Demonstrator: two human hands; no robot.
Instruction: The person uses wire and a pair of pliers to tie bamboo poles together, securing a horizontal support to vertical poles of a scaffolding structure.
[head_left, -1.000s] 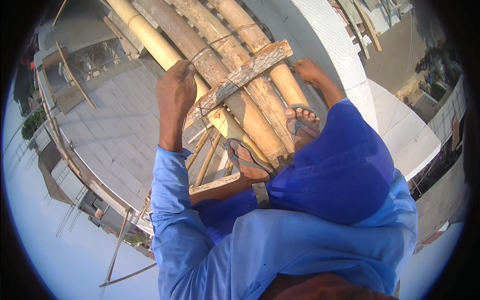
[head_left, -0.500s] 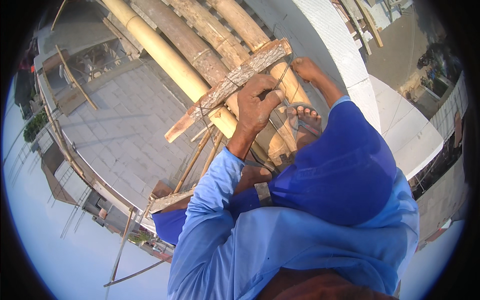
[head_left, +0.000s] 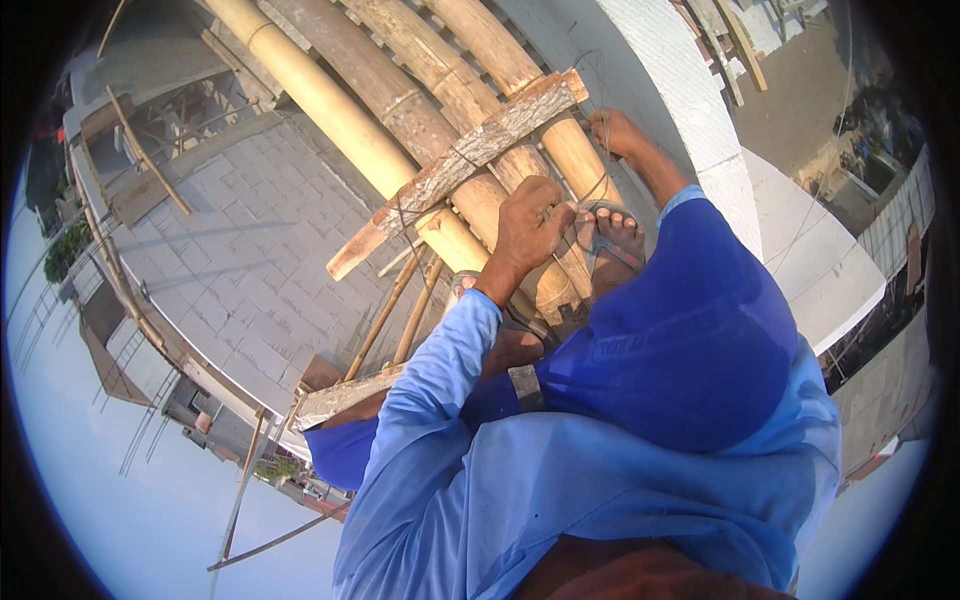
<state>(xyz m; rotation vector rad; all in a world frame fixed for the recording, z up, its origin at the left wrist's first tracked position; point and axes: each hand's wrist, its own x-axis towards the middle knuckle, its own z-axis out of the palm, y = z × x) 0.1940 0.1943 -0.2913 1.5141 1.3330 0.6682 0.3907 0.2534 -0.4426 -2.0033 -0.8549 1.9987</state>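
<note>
My left hand (head_left: 530, 230) is closed in a pinch just above the bamboo poles, near my sandalled foot (head_left: 615, 240). A thin dark wire (head_left: 606, 165) runs between its fingertips and my right hand (head_left: 622, 136), whose fingers are curled round the wire beyond the outermost pole. A rough wooden board (head_left: 465, 165) lies across several bamboo poles (head_left: 395, 100), with dark wire looped round it at the crossings. Its far end sits beside my right hand. The exact grip of the right fingertips is hard to make out.
Thin bamboo sticks (head_left: 415, 310) slant down below the poles at left. Beyond them spreads a grey block surface (head_left: 230, 270), far lower. A white wall edge (head_left: 700, 130) curves past on the right. Another plank (head_left: 345, 400) is by my left leg.
My left hand has moved down and slightly right, away from the board towards my foot. My right hand has shifted only slightly, and the wire now bends between the two hands.
</note>
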